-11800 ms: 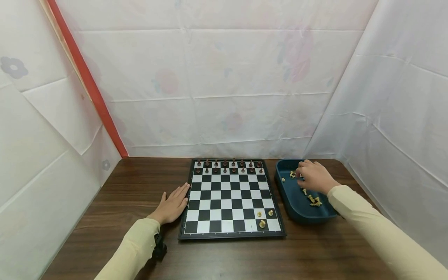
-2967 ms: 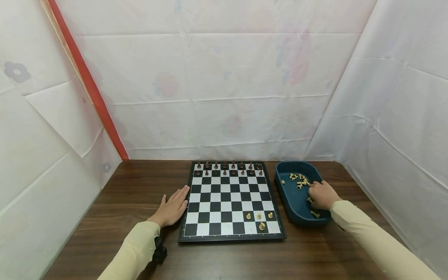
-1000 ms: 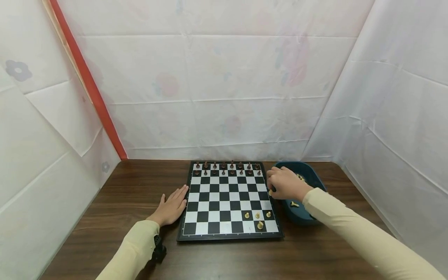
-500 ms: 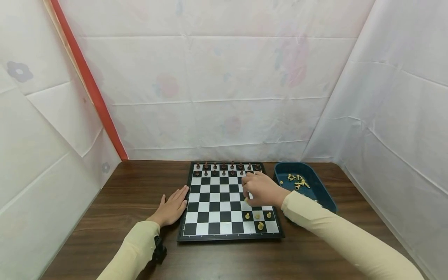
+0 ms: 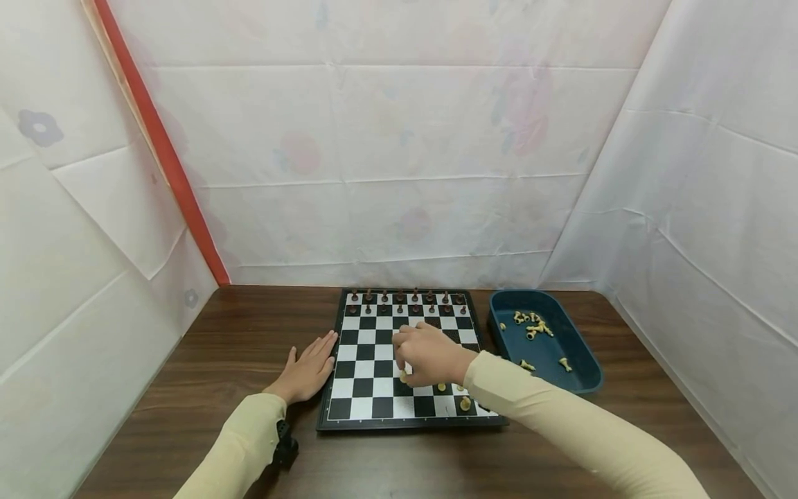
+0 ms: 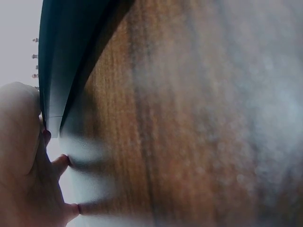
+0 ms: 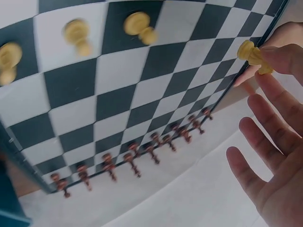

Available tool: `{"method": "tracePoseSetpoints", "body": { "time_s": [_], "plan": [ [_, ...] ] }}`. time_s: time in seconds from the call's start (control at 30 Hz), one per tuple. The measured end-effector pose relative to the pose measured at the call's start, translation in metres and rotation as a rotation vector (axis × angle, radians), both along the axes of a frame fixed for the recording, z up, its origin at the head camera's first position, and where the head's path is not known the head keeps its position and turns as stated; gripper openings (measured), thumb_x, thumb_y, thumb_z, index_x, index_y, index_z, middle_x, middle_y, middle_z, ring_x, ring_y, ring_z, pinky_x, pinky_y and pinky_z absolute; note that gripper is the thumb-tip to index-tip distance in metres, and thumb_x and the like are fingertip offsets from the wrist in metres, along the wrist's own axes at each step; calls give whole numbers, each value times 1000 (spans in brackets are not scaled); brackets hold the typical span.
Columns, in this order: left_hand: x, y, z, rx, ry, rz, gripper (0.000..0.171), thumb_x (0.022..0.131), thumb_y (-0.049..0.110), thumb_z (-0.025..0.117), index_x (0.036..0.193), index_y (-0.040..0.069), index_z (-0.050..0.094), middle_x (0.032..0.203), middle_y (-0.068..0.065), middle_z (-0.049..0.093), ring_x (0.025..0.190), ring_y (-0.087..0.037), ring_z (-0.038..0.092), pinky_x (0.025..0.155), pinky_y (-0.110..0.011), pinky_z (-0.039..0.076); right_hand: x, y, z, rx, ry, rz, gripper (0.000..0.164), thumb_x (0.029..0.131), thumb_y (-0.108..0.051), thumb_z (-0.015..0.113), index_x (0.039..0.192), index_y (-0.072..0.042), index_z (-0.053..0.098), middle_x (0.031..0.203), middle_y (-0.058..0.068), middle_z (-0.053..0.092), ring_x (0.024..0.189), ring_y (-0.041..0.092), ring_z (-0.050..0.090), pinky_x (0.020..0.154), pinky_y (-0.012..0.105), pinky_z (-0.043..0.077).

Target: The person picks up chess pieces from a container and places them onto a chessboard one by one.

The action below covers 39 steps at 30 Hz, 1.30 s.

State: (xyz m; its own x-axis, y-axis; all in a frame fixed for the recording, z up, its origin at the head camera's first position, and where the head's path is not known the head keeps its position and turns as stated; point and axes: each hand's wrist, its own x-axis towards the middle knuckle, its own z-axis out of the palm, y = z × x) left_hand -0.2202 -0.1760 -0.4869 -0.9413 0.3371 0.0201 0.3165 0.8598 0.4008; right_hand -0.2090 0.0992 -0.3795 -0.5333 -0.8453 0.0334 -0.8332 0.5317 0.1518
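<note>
My right hand (image 5: 430,355) hovers over the near half of the chessboard (image 5: 384,365), pinching a yellow chess pawn (image 7: 249,53) between thumb and forefinger. Its other fingers are spread in the right wrist view. Three yellow pieces stand in a row in that view, among them a yellow pawn (image 7: 140,27); my forearm partly covers that row in the head view. Closer to the near edge stands a larger yellow piece (image 5: 465,403). My left hand (image 5: 305,369) lies flat on the table, fingertips at the board's left edge.
Two rows of dark red chess pieces (image 5: 400,302) line the board's far side. Right of the board, a blue tray (image 5: 582,371) holds several loose yellow pieces (image 5: 535,326). The wooden table (image 5: 262,312) meets white sheeting (image 5: 386,138) behind and at both sides.
One more yellow pawn joined the row after the oldest frame. My right hand has since left the tray with another pawn, moving left over the board. My left hand stays put.
</note>
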Motion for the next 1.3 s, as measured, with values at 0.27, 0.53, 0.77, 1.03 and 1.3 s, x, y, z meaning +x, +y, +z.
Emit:
{"method": "tracePoseSetpoints", "body": {
  "time_s": [0.27, 0.53, 0.77, 1.03, 1.3],
  "plan": [
    [0, 0, -1, 5, 1, 4, 53, 104, 23, 32, 152, 5, 20, 156, -14, 20, 141, -39, 19, 102, -71, 1, 3, -27, -3, -5, -13, 25, 5, 77, -29, 75, 74, -25, 74, 90, -11, 59, 86, 7, 51, 70, 25, 42],
    [1, 1, 0, 1, 1, 9, 53, 104, 25, 32, 152, 6, 21, 156, -14, 21, 140, -39, 21, 103, -71, 2, 6, -52, -10, 26, -11, 65, 7, 79, -34, 74, 75, -28, 73, 92, -14, 58, 90, 5, 51, 70, 23, 42],
    [0, 1, 1, -7, 1, 10, 53, 104, 24, 32, 152, 5, 21, 156, -14, 20, 140, -39, 20, 102, -71, 2, 9, -64, -15, 24, -51, 58, 12, 76, -35, 77, 71, -27, 71, 86, -16, 56, 82, 3, 48, 69, 21, 40],
    [-1, 1, 2, -1, 3, 5, 53, 104, 24, 32, 152, 5, 21, 156, -14, 21, 141, -38, 20, 103, -71, 2, 9, -70, -25, 39, -75, 36, 19, 77, -39, 77, 66, -28, 67, 86, -15, 56, 84, 4, 50, 75, 26, 45],
    [-1, 1, 1, -6, 4, 14, 53, 103, 24, 33, 152, 5, 22, 156, -14, 21, 140, -38, 20, 103, -71, 3, 10, -71, -32, 23, -105, 31, 16, 76, -35, 78, 65, -27, 68, 84, -15, 56, 85, 5, 50, 80, 30, 46]
  ]
}}
